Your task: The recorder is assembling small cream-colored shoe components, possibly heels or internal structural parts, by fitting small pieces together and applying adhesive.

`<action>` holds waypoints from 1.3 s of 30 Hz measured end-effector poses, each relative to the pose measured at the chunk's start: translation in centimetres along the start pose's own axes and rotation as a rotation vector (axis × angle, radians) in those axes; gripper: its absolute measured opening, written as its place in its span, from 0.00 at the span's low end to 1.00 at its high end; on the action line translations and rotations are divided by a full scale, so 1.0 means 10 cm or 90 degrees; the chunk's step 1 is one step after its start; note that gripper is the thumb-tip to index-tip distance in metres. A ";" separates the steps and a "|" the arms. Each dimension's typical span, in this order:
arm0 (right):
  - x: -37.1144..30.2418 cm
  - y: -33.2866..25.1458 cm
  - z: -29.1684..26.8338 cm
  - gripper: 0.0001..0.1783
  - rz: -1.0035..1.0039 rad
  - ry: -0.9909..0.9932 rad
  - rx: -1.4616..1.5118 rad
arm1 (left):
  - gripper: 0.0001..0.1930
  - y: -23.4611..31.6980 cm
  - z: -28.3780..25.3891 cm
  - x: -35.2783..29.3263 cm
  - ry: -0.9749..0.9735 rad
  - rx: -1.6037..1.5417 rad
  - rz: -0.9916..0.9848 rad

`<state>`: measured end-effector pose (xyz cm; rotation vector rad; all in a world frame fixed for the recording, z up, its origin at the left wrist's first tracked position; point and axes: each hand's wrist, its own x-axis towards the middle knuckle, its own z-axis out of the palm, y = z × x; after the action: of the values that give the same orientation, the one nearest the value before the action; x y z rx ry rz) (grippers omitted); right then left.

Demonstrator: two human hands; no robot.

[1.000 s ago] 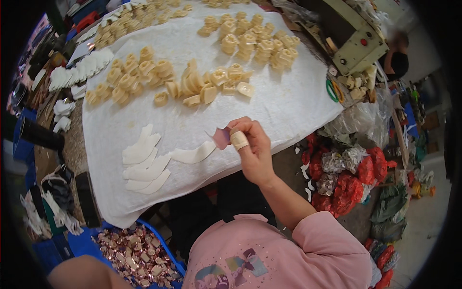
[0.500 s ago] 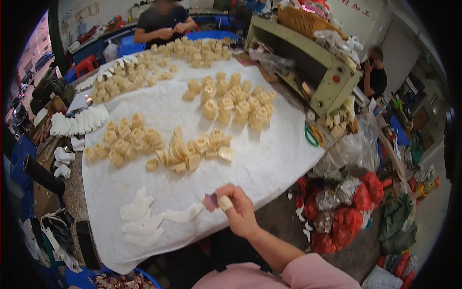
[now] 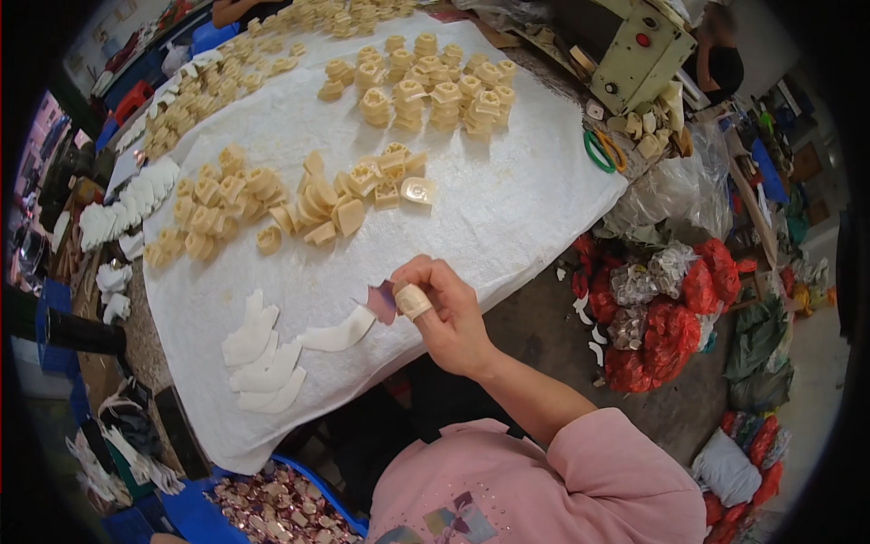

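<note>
My right hand (image 3: pixel 444 313) is over the near edge of the white cloth (image 3: pixel 507 218), fingers curled in and thumb pressed against them. A cream band, like tape, wraps the thumb. A mauve patch with a ragged edge (image 3: pixel 381 303) shows beside the fingertips; I cannot tell whether it is a held piece or part of the surface. A curved white strip (image 3: pixel 340 330) lies just left of it, near a fanned pile of white pieces (image 3: pixel 272 376). My left hand is not in view; only an unclear skin-coloured sliver shows at the lower edge.
Heaps of small cream moulded parts (image 3: pixel 313 199) and stacked ones (image 3: pixel 435 86) cover the far cloth. A blue bin (image 3: pixel 195 508) below holds shiny pinkish pieces. Green and orange rings (image 3: pixel 600 150) lie by a pale machine (image 3: pixel 639 54). Red bags (image 3: pixel 662 335) sit on the floor.
My view has tilted down, so the table sits higher and more of the blue bin shows. My right hand keeps nearly the same place beside the white strip, still closed.
</note>
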<state>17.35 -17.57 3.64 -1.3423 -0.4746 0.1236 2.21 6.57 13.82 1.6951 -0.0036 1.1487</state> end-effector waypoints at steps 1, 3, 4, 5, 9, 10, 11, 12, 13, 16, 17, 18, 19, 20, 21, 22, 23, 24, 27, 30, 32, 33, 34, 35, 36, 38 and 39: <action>-0.03 -0.01 0.01 0.04 -0.018 -0.005 -0.033 | 0.23 -0.01 0.01 -0.01 -0.002 0.000 0.000; -0.06 0.00 0.02 0.04 -0.037 -0.007 -0.065 | 0.23 -0.02 0.03 -0.04 -0.005 0.001 -0.002; -0.07 0.00 0.03 0.04 -0.043 0.002 -0.049 | 0.23 -0.03 0.04 -0.05 -0.005 0.003 -0.006; -0.07 0.01 0.03 0.04 -0.047 0.010 -0.031 | 0.23 -0.05 0.04 -0.07 -0.006 0.005 -0.011; 0.01 -0.01 -0.02 0.03 -0.047 0.013 -0.047 | 0.22 -0.04 0.03 -0.24 -0.007 0.033 -0.062; 0.07 -0.05 -0.06 0.03 -0.039 0.016 -0.030 | 0.22 -0.02 0.01 -0.28 -0.008 0.044 -0.076; 0.07 -0.07 -0.07 0.02 -0.033 0.020 -0.013 | 0.22 0.00 -0.02 -0.31 -0.008 0.054 -0.089; 0.02 -0.06 -0.05 0.02 -0.022 0.019 -0.010 | 0.22 0.03 -0.04 -0.35 -0.008 0.062 -0.101; 0.04 -0.04 -0.04 0.02 -0.031 0.018 -0.001 | 0.22 0.02 -0.03 -0.37 -0.004 0.066 -0.104; 0.04 -0.04 -0.05 0.02 -0.030 0.011 0.001 | 0.22 0.02 0.03 -0.41 0.006 0.069 -0.104; 0.03 -0.05 -0.05 0.03 -0.015 0.006 -0.006 | 0.21 0.01 0.05 -0.42 0.009 0.067 -0.102; 0.00 -0.04 -0.04 0.03 -0.023 0.007 -0.009 | 0.21 -0.01 0.07 -0.43 0.012 0.064 -0.100; -0.03 -0.02 -0.02 0.03 -0.029 0.003 -0.024 | 0.21 -0.02 0.10 -0.44 0.018 0.061 -0.097; -0.04 -0.01 -0.01 0.04 -0.035 -0.001 -0.039 | 0.21 -0.04 0.13 -0.46 0.023 0.058 -0.095; 0.00 -0.01 0.00 0.04 -0.043 -0.002 -0.043 | 0.21 -0.06 0.17 -0.48 0.029 0.054 -0.093; 0.00 -0.01 0.01 0.04 -0.055 -0.002 -0.045 | 0.21 -0.07 0.20 -0.50 0.032 0.050 -0.096; 0.01 -0.02 0.02 0.04 -0.067 -0.003 -0.046 | 0.21 -0.08 0.23 -0.53 0.035 0.047 -0.100; 0.04 -0.03 0.00 0.05 -0.087 -0.007 -0.076 | 0.21 -0.09 0.26 -0.55 0.039 0.045 -0.105; 0.12 -0.09 -0.01 0.04 -0.053 -0.001 -0.048 | 0.21 -0.07 0.26 -0.63 0.047 0.058 -0.122; 0.16 -0.11 0.03 0.04 -0.047 0.006 -0.020 | 0.20 -0.03 0.23 -0.71 0.066 0.093 -0.138; 0.15 -0.10 0.03 0.05 -0.079 -0.003 -0.043 | 0.20 0.00 0.20 -0.77 0.086 0.121 -0.145; 0.14 -0.13 0.08 0.05 -0.087 -0.017 -0.032 | 0.20 0.06 0.18 -0.77 0.100 0.134 -0.138; 0.11 -0.15 0.13 0.06 -0.134 -0.042 -0.078 | 0.20 0.12 0.16 -0.78 0.115 0.148 -0.130; 0.07 -0.18 0.21 0.07 -0.184 -0.065 -0.123 | 0.20 0.20 0.15 -0.76 0.131 0.160 -0.122; 0.01 -0.17 0.21 0.09 -0.169 -0.080 -0.149 | 0.29 0.08 0.54 -0.71 -0.239 0.376 -0.163; -0.06 -0.18 0.24 0.10 -0.203 -0.128 -0.187 | 0.32 -0.27 0.95 -1.01 -0.269 0.312 -0.193; -0.08 -0.18 0.30 0.11 -0.237 -0.173 -0.222 | 0.30 -0.39 1.06 -1.13 -0.252 0.309 -0.162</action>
<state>15.07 -15.52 5.55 -1.5584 -1.0027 -0.0909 5.25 -5.07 3.27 2.2557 0.2544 0.6379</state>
